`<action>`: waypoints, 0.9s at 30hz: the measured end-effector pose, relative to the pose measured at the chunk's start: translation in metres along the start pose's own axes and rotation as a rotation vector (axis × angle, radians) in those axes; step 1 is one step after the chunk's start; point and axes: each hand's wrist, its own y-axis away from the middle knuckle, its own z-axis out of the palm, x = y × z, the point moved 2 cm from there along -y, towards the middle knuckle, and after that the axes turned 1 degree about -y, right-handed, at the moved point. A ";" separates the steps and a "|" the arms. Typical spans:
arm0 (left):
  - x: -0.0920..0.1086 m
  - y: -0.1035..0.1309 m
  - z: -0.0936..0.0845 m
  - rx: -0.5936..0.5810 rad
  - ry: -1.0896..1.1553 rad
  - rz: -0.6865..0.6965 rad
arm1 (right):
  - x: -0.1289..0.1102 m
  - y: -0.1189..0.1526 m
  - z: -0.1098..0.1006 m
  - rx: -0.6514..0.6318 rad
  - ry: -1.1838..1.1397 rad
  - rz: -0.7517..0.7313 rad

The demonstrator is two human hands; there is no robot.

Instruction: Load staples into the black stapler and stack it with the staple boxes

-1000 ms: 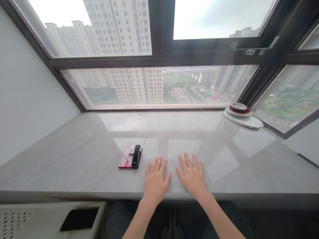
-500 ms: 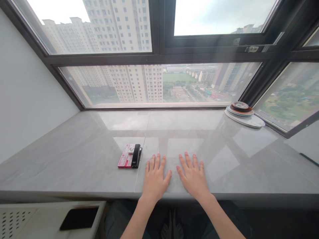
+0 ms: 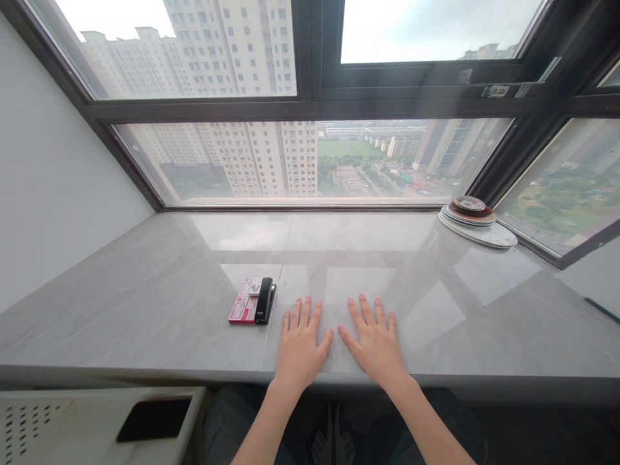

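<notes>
Both hands lie flat, palms down, on a grey marbled counter (image 3: 159,290) near its front edge. My left hand (image 3: 301,342) has its fingers spread and holds nothing. To its right, a small gap apart, my right hand (image 3: 375,339) also rests with fingers spread and nothing in it. A black stapler (image 3: 263,301) stands just left of my left hand, touching or lying against small red and white boxes (image 3: 245,303). Neither hand touches them.
Stacked plates and saucers (image 3: 472,219) sit at the counter's far right corner, by the dark window frame (image 3: 305,111). A white perforated unit (image 3: 62,426) with a dark recess is below left. A thin dark object (image 3: 602,310) lies at the right.
The thumb of my right hand has spread a little further left, toward my left hand. The view has shifted slightly; the stapler, boxes and plates stay in place.
</notes>
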 end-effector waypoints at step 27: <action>0.000 -0.001 -0.005 0.031 0.063 0.008 | 0.001 -0.003 0.006 -0.009 -0.023 0.027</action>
